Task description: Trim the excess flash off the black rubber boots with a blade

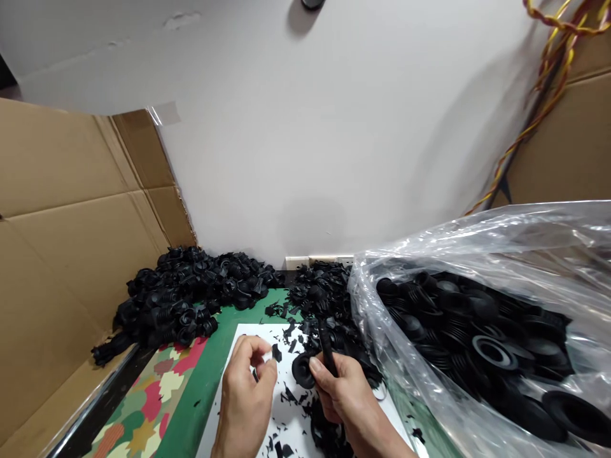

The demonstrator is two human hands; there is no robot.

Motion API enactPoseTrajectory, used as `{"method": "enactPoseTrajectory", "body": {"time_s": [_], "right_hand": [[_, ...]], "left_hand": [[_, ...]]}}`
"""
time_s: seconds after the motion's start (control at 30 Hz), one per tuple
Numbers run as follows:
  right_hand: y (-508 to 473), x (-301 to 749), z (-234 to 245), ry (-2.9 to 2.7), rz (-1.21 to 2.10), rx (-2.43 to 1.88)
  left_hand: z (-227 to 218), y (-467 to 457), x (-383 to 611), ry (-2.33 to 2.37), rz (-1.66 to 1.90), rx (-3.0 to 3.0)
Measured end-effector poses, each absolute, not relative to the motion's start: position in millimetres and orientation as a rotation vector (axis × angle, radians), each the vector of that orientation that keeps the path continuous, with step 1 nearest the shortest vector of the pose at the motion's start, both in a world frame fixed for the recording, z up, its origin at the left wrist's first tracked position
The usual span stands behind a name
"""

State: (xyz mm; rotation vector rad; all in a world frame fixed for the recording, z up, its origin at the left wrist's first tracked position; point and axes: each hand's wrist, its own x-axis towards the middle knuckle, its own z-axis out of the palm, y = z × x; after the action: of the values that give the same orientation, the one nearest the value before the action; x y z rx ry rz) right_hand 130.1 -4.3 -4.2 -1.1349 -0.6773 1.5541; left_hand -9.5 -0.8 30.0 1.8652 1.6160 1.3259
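My left hand hovers over a white sheet, its fingers curled in a pinch; whether anything is in them I cannot make out. My right hand is closed round a black rubber bellows part, thumb on its round rim, and a dark slim tool handle sticks up from the fist. Black rubber scraps litter the sheet between both hands.
A heap of black rubber bellows lies at the left back by a cardboard wall. A clear plastic bag holding many such parts fills the right. A smaller pile sits at the back middle. Green mat under the sheet.
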Motion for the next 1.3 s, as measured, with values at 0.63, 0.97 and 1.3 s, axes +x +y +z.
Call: {"method": "enactPoseTrajectory", "body": {"time_s": [0.63,0.97,1.3], "right_hand": [[-10.4,128.0,-3.5,-0.649,1.643,-0.878],[-2.8,125.5,-13.9,-0.527,1.603,-0.885],[-2.2,127.4,-27.0,-0.757,1.409,-0.946]], "left_hand": [[43.4,-12.6,-1.9,1.484,0.841,2.802],[40.6,-8.7,7.4,1.477,0.8,2.916],[36.2,-5.6,14.2,1.45,0.847,3.014]]}}
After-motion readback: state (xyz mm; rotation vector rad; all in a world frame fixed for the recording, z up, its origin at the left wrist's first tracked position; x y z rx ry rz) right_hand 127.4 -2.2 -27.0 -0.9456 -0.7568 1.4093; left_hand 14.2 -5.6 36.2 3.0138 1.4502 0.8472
